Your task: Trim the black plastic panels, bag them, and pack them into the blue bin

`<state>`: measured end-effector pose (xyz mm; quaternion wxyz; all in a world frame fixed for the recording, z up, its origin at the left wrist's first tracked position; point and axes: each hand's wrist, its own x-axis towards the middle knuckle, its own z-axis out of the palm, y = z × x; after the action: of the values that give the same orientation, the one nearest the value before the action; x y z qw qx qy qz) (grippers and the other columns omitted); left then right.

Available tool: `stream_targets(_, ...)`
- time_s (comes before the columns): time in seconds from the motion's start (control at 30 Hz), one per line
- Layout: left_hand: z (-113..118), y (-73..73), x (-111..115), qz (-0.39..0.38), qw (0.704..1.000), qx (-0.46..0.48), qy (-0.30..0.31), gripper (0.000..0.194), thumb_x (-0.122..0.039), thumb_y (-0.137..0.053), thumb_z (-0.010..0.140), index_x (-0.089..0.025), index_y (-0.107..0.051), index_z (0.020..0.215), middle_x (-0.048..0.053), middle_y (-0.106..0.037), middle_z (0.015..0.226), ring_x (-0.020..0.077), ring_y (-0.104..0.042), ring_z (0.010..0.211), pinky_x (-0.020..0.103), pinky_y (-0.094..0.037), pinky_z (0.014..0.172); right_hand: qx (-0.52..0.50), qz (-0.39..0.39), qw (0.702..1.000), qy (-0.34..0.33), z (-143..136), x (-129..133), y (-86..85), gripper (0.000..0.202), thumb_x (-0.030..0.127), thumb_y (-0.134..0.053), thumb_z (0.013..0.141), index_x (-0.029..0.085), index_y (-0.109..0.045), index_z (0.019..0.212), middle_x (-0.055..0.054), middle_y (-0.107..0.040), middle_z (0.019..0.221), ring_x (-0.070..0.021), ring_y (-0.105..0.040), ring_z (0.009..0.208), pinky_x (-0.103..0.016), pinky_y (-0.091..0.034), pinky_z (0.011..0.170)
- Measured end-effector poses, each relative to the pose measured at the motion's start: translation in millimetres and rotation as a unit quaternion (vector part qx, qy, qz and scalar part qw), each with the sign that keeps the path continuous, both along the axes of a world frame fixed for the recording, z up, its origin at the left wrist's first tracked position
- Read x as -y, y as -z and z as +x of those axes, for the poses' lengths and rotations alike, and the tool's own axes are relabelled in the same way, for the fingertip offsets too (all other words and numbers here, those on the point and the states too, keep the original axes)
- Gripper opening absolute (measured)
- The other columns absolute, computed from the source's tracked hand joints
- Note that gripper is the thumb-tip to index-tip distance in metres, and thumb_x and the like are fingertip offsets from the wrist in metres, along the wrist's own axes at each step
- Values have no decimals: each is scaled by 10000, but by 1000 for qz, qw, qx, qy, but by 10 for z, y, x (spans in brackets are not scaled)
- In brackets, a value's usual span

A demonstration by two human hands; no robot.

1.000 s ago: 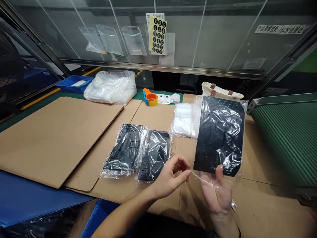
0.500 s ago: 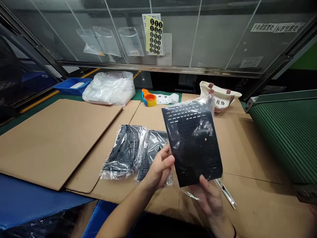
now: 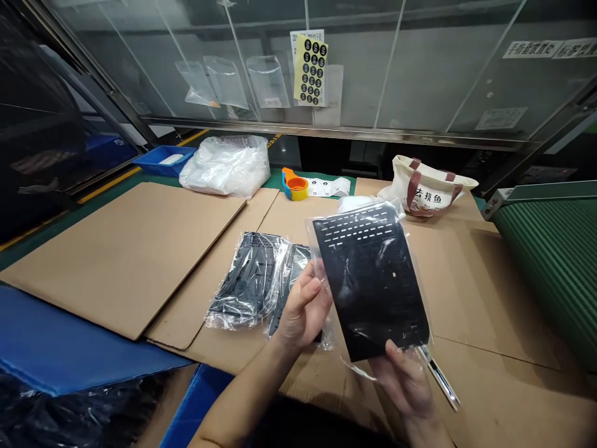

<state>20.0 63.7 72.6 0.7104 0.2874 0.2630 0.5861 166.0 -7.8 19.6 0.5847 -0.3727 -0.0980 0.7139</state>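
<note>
A black slotted panel (image 3: pixel 373 292) in a clear plastic bag is held up, tilted, above the cardboard. My left hand (image 3: pixel 305 308) is closed on the bag's left edge, thumb in front. Below, my right hand (image 3: pixel 408 379) grips the panel's lower edge, with its thumb on the front and its other fingers mostly hidden behind. Two more bagged black parts lie on the cardboard to the left: one bagged black part (image 3: pixel 247 277) shows whole, while the other is partly covered by my left hand. Near my right hand lies a slim metallic tool (image 3: pixel 441 379), its upper end hidden.
Cardboard sheets (image 3: pixel 116 249) cover the table. Along the back are a blue tray (image 3: pixel 163 163), a white plastic bundle (image 3: pixel 226 165), an orange-yellow tape dispenser (image 3: pixel 295 185), a label strip (image 3: pixel 330 186) and a cloth bag (image 3: pixel 429 193). A green ribbed conveyor belt (image 3: pixel 555 255) runs at right.
The whole scene has shifted right as the view turned left. Both hands still hold the bagged panel; the bag's left edge now stands out farther from the panel.
</note>
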Motion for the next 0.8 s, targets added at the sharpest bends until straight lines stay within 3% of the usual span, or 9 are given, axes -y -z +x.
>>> stream_targets(0.1, -19, 26, -19, -11, 999, -29, -26, 459, -383, -699, 666, -219, -616, 1087, 63, -687, 1055, 264, -608, 1086, 414, -487, 941, 4, 0, 1000, -6, 4, 22, 9, 567, 357, -862, 555, 281, -705, 1094, -85, -734, 1061, -298, -653, 1067, -548, -385, 1053)
stream_targets(0.23, -59, 48, -34, 3, 996, -53, -69, 501, -322, -656, 708, -291, -590, 1204, 21, -659, 1202, 242, -547, 1209, 401, -461, 990, 5, -9, 1000, -20, 7, 29, 21, 598, 363, -878, 514, 271, -709, 1080, -92, -743, 1023, -303, -673, 1018, -546, -425, 1020)
stream_targets(0.33, -77, 35, -31, 23, 998, -35, -56, 524, -314, -665, 720, -318, -583, 1238, 11, -637, 1262, 240, -546, 1220, 397, -460, 1001, 14, -18, 1000, -14, 17, 25, 36, 579, 351, -879, 517, 282, -713, 1067, -79, -749, 1002, -283, -694, 958, -525, -446, 1007)
stream_targets(0.6, 20, -33, 122, 1, 999, 31, -5, 513, -157, -712, 755, -337, -612, 1224, -16, -700, 1153, 196, -607, 1150, 350, -443, 1046, 28, -3, 999, -45, -39, 10, 24, 620, 391, -874, 543, 279, -696, 1127, -83, -737, 1048, -304, -667, 1017, -523, -439, 1018)
stream_targets(0.67, 31, -51, 166, -2, 999, 39, -18, 505, -151, -710, 770, -360, -610, 1220, -31, -707, 1138, 186, -613, 1145, 346, -447, 1047, 51, -6, 998, -24, -41, -19, 26, 603, 414, -870, 557, 289, -695, 1120, -68, -730, 1067, -288, -652, 1048, -494, -437, 1026)
stream_targets(0.8, -32, -82, 223, 19, 996, 10, -84, 497, -183, -751, 747, -339, -627, 1203, -18, -724, 1103, 194, -625, 1133, 330, -467, 1033, 86, 7, 992, 95, 48, -105, 87, 429, 496, -805, 658, 298, -702, 1024, 4, -717, 1061, -186, -631, 1048, -338, -487, 969)
